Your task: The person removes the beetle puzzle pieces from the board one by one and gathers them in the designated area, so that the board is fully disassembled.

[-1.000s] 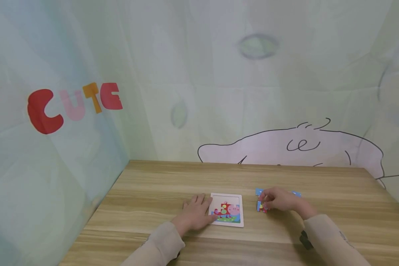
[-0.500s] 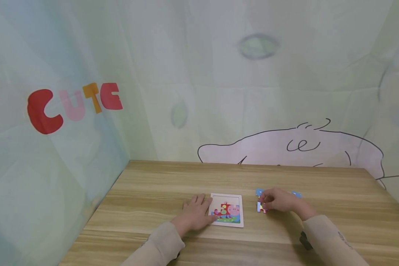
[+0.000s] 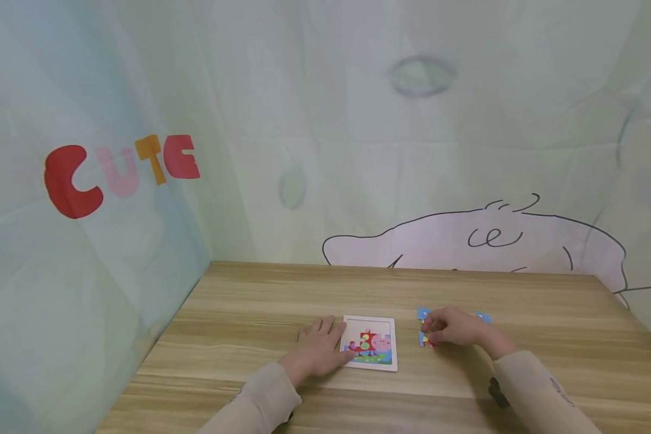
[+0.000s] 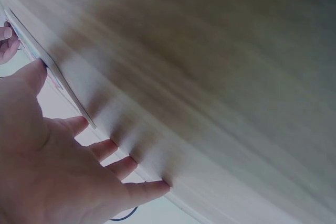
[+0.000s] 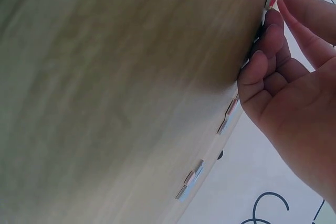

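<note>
A white-rimmed square puzzle tray [image 3: 395, 352] lies on the wooden table, its lower part filled with a red, pink and green cartoon picture. The bare upper part shows pale backing. My left hand [image 3: 320, 349] rests spread at the tray's left side; in the left wrist view the thumb reaches over the tray edge [image 4: 68, 90]. To the right of the tray, my right hand [image 3: 458, 327] pinches a blue, yellow and red puzzle piece [image 3: 426, 340] between thumb and index finger, low over the table. In the right wrist view its other fingers curl against the tabletop.
Blue-edged puzzle pieces lie beyond the right hand, one to its left [image 3: 422, 313] and one to its right [image 3: 484, 317]. A dark object [image 3: 498, 393] sits under the right wrist. A printed curtain [image 3: 304, 120] hangs behind the table [image 3: 282, 289].
The pinched piece has tilted slightly under the right fingers, catching a glare half a second ago that is now gone. The left hand and the tray stay in place.
</note>
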### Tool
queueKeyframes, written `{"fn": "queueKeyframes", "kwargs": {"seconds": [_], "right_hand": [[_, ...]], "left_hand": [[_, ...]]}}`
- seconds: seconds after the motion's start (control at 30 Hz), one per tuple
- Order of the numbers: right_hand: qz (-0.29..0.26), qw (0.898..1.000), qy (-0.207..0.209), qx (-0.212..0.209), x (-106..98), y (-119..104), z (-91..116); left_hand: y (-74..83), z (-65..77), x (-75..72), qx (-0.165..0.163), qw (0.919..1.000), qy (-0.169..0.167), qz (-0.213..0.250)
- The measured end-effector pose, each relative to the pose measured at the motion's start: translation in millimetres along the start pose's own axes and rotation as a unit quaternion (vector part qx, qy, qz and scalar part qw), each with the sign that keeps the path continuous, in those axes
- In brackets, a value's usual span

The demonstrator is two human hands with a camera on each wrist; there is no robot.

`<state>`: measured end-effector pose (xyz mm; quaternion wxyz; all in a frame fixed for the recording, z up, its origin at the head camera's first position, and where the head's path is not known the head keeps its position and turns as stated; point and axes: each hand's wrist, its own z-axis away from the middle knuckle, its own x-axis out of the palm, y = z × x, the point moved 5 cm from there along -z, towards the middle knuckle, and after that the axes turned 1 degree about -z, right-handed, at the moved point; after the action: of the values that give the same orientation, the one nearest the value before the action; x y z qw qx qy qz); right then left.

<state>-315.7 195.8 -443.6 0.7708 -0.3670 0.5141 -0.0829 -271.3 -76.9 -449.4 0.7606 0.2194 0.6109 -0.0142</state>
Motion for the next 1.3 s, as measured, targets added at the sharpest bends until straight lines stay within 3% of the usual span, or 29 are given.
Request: {"fn": "queueKeyframes", "kwargs": {"seconds": [0.3,0.43,0.57,0.8,1.3], "right_hand": [[0.011,1.0,0.014,0.014,-2.5,-0.1,-0.6],[0.007,1.0,0.022,-0.013,-6.4,-3.2,-2.9],[-0.005,0.999,0.021,-0.042,-10.3,-11.8,-6.7],[0.01,0.999,0.032,-0.018,-11.3,-31.0,-11.8],[0.022,0.998,0.03,-0.042,-0.6,-57.2,-32.0]], "left_hand": [[-1.0,-0.9,1.0,0.001,1.0,0.0,0.0],[-0.6,-0.6,0.7,0.0,1.0,0.0,-0.001],[-0.2,-0.4,0.9,0.002,1.0,0.0,-0.002],[0.3,0.4,0.2,0.001,1.0,0.0,0.006],[-2.1,-2.1,2.5,0.0,1.0,0.0,0.002]]}}
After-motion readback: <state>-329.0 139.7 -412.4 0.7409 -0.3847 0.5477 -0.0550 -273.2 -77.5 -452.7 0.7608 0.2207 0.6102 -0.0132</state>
